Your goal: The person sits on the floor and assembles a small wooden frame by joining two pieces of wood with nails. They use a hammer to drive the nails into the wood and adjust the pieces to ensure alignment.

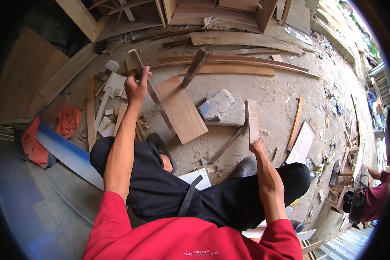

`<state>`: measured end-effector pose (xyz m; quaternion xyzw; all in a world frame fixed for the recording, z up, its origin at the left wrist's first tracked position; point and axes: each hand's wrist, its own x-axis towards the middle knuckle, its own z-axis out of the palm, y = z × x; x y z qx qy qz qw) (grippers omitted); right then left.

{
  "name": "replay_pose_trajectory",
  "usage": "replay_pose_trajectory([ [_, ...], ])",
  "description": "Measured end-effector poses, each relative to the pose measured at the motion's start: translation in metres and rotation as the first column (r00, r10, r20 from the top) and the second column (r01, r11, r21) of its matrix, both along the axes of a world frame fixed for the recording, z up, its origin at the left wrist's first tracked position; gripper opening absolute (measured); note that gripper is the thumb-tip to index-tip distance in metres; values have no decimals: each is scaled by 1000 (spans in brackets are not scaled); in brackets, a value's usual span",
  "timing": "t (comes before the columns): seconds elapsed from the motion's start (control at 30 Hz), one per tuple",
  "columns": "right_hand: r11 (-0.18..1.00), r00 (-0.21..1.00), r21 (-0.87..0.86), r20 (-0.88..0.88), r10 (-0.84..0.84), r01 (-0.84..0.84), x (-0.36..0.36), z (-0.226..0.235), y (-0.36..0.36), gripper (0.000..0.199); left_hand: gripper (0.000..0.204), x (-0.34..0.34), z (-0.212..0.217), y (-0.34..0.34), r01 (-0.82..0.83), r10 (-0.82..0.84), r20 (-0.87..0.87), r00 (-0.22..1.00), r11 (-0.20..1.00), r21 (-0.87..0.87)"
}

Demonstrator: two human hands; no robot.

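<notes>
My left hand (136,86) is closed around the upper part of a long thin wooden board (154,93), seen nearly edge-on. Right beside that board is a flat brown wooden panel (180,110); whether the two are joined I cannot tell. A dark brown wooden piece (196,67) sticks up by the panel's far edge. In my right hand (258,146) is the near end of a short, pale wooden board (252,119), which points away from me. Between the hands, a rough grey-white block (223,108) sits on the ground, its top partly bluish.
Long planks (234,60) lie across the dirt floor ahead, before an open wooden cabinet frame (212,15). Wood scraps (115,84) are scattered at left, near an orange cloth (68,121). Loose boards (301,141) lie at right. Another person (375,199) is at the far right.
</notes>
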<state>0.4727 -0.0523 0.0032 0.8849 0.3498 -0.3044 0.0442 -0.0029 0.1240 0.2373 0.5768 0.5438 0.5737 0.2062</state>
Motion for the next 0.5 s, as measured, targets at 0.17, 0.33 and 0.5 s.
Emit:
replay_pose_trajectory([
  [0.17, 998, 998, 11, -15, 68, -67, 9, -15, -3, 56, 40, -10, 6, -10, -198, 199, -6, 980, 979, 53],
  [0.33, 958, 959, 95, -59, 276, -270, -8, -25, 13, 56, 44, -25, 8, -20, -338, 343, -24, 939, 935, 111],
  [0.5, 906, 904, 283, -201, 378, -315, -42, -48, 46, 70, 40, -33, 9, -34, -365, 370, -59, 927, 928, 79],
])
